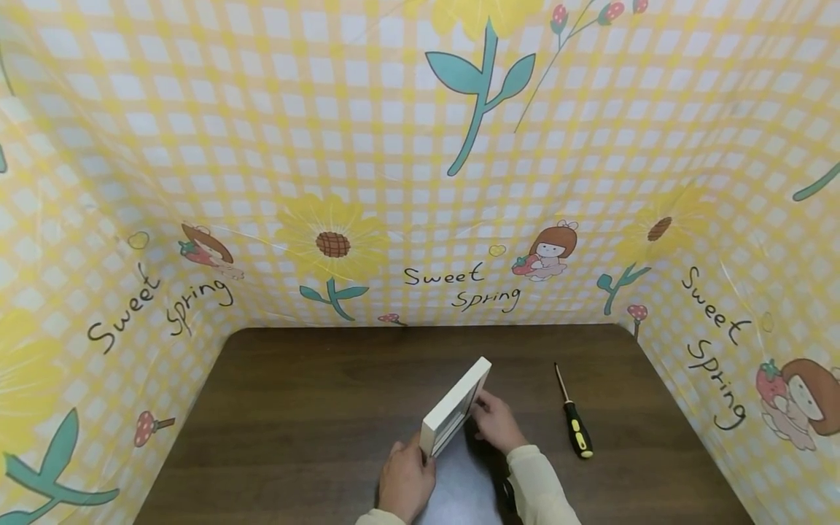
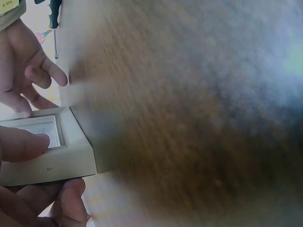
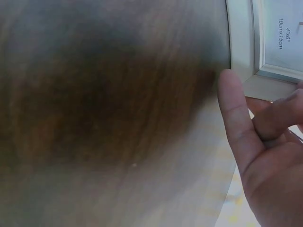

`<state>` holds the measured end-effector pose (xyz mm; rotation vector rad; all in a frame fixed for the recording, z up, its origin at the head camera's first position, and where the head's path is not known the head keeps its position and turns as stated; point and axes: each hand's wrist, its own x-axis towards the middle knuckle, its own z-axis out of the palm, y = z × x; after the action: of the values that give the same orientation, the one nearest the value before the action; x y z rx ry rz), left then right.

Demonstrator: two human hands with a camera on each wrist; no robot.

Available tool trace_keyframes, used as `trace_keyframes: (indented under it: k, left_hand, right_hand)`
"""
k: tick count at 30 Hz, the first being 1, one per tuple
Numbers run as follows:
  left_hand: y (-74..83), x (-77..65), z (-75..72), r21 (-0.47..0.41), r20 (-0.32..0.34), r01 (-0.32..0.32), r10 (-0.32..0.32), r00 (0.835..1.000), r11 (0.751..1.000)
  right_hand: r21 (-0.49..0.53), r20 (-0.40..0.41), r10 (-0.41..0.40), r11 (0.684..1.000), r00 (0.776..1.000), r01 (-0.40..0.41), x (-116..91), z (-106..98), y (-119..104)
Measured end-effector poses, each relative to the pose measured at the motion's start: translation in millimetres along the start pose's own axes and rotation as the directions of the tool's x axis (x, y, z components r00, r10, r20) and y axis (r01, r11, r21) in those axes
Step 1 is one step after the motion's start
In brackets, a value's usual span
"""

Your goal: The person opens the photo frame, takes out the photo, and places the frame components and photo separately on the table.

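Note:
A white picture frame stands tilted on edge above the table, with a "4"x6"" insert showing behind its front. My left hand grips the near end; in the left wrist view its thumb presses on the front and its fingers curl behind. On the far side, my right hand holds the frame's edge. The right wrist view shows one finger extended beside the frame's corner while other fingers bend at its edge, partly out of view.
A screwdriver with a black and yellow handle lies to the right on the dark wooden table. Yellow checked cloth with flower prints hangs around the table's back and sides.

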<state>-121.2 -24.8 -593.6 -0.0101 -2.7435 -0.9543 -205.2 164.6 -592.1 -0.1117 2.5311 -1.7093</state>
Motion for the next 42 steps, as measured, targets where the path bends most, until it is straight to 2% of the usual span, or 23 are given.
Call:
trace_keyframes:
  k: [9, 15, 25, 42]
  left_hand:
    - [-1.5, 1.8, 0.4, -0.01, 0.013, 0.011, -0.011, 1.0, 1.0]
    - [-1.5, 2.2, -0.2, -0.015, 0.031, 0.024, -0.023, 0.999, 1.0]
    - [-3.7, 2.9, 2.2, -0.016, 0.042, 0.027, -0.026, 0.999, 1.0]
    - [-4.7, 4.3, 4.0, -0.033, 0.027, 0.016, -0.015, 1.0, 0.999]
  right_hand:
    - [0.023, 0.0, -0.025, 0.999, 1.0, 0.025, -7, -3, 1]
    - [-0.02, 0.002, -0.055, 0.998, 0.999, 0.055, -10, -4, 6]
    - [-0.021, -0.013, -0.037, 0.999, 0.999, 0.037, -19, -7, 0]
    - [-0.087, -0.03, -0.042, 0.995, 0.999, 0.039, -23, -11, 11]
